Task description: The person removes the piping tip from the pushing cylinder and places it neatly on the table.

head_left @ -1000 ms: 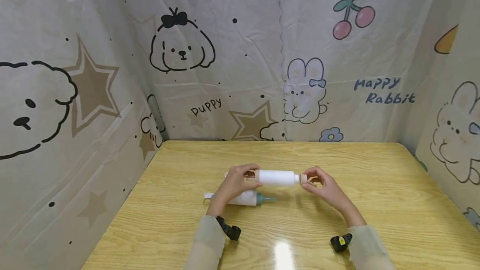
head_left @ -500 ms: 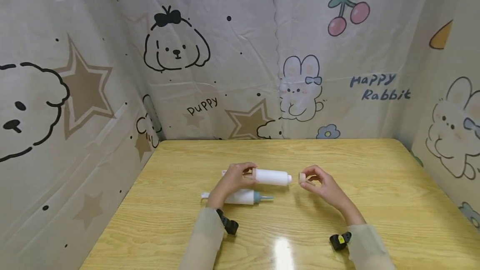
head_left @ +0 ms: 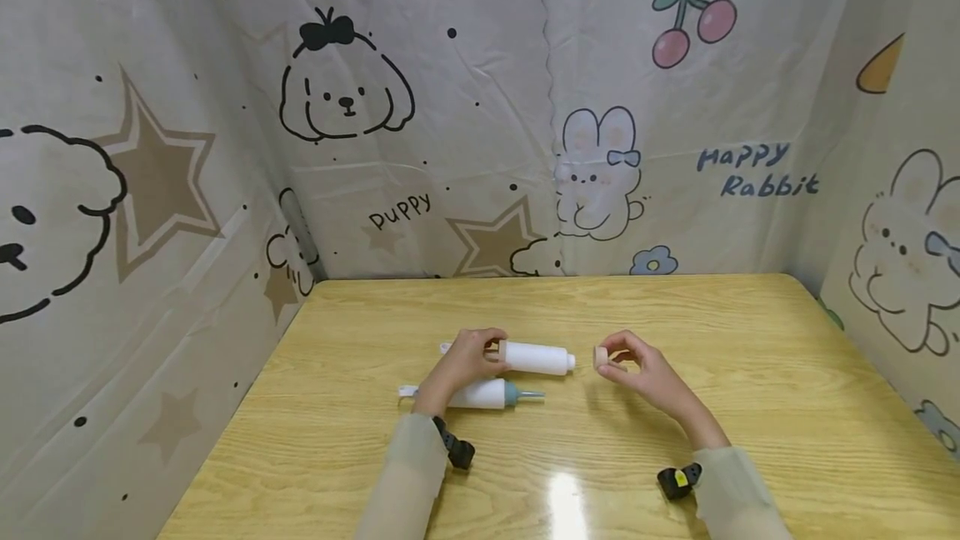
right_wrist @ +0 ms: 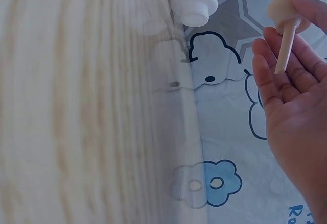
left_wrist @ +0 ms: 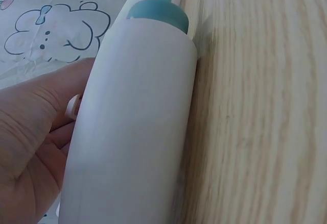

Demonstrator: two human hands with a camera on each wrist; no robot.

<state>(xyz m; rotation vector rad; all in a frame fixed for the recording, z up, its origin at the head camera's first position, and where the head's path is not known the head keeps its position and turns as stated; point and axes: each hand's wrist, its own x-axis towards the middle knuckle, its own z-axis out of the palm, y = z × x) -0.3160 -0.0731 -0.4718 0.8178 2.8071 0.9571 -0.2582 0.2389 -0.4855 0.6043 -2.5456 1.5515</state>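
While the left hand (head_left: 467, 361) grips a bottle (head_left: 536, 359), contents hidden, the curled right hand (head_left: 641, 369) pinches a cap (head_left: 600, 357) at the bottle's three o'clock; teal-tipped bottle (head_left: 486, 394) lies at seven.

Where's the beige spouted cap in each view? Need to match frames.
Head: beige spouted cap right of centre, below mid-height, at the fingertips of the right hand.
Left wrist: not visible.
Right wrist: upper right, pinched in that hand, spout pointing down.
Shared landmark: wood-grain tabletop, in all three; right side in left wrist, left side in right wrist.
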